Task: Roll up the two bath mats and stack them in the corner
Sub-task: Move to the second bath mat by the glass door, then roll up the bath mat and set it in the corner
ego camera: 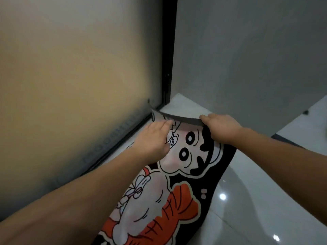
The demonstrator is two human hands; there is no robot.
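A black bath mat (177, 183) with a cartoon figure in white and orange lies on the glossy white floor, running from the bottom of the view to the corner. Its far edge is lifted and curled back toward me, showing a dark grey underside (184, 119). My left hand (153, 140) holds the lifted edge at its left end. My right hand (221, 128) grips the same edge at its right end, fingers curled over it. A dark strip (281, 137) on the floor at the right may be a second mat; I cannot tell.
A frosted glass door (79, 76) with a black frame (169, 59) stands on the left. A grey wall (247, 59) meets it at the corner (178, 101). White tiled floor (256, 191) extends to the right.
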